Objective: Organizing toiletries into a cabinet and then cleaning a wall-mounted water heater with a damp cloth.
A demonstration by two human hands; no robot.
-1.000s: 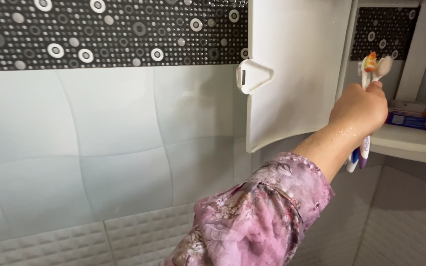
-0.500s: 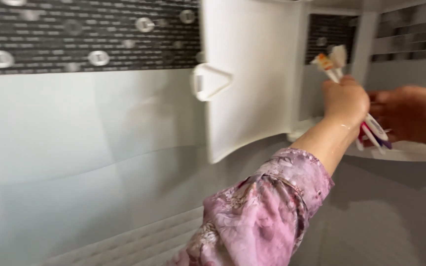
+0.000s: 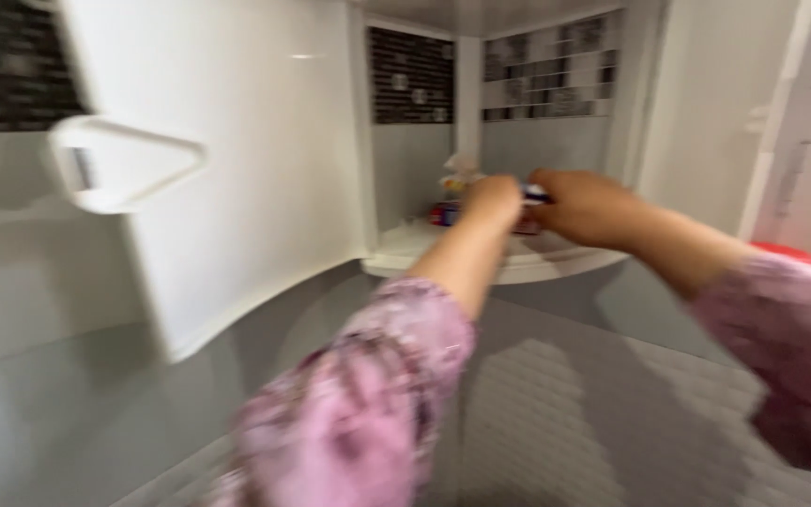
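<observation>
Item: both hands at an open white corner cabinet, view blurred.

I log the left hand (image 3: pixel 492 197) fisted around toothbrushes (image 3: pixel 462 174), bristles up, over the shelf (image 3: pixel 556 263). The right hand (image 3: pixel 586 207) touches a small blue-and-red item (image 3: pixel 535 195) beside it; I cannot tell its grip. The cabinet door (image 3: pixel 237 169) stands open left.

Glossy white plastic cabinet door (image 3: pixel 237 178), smooth, with a moulded triangular plastic handle (image 3: pixel 124 161). Smooth white plastic corner shelf (image 3: pixel 518 265). Shiny dark mosaic tiles (image 3: pixel 410 75) above plain matt grey wall tiles (image 3: pixel 11 282). Soft pink floral cloth sleeves (image 3: pixel 359 404). Finish of items on shelf blurred.
</observation>
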